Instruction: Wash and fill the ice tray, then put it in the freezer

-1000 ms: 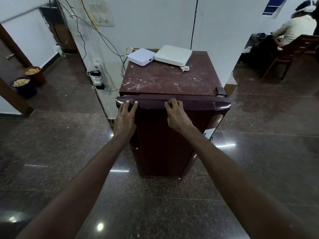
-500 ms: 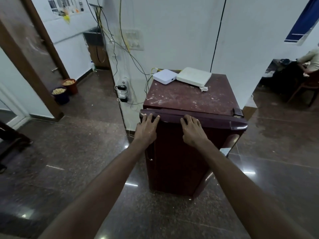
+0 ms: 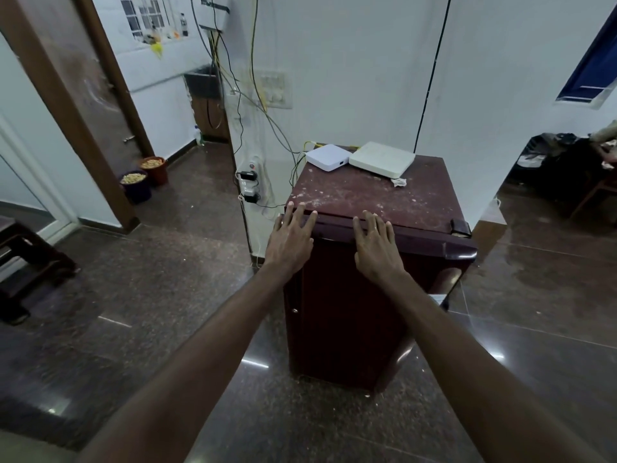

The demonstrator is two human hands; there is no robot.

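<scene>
A small maroon fridge (image 3: 344,315) stands against the white wall with its door closed. My left hand (image 3: 291,238) lies flat on the left end of the door's top edge, fingers straight and spread. My right hand (image 3: 376,247) presses flat on the same edge near its middle, fingers straight. Neither hand holds anything. No ice tray shows in this view.
Two white boxes (image 3: 380,159) sit at the back of the fridge top (image 3: 367,195). Cables and a power strip (image 3: 248,182) hang on the wall to the left. Two pots (image 3: 144,180) stand by an open wooden door (image 3: 83,95). A dark stool (image 3: 23,259) is at far left.
The view has risen and shifted right to left across the room. Both hands stay on the door's top edge; their fingers have straightened from curled over the edge to flat.
</scene>
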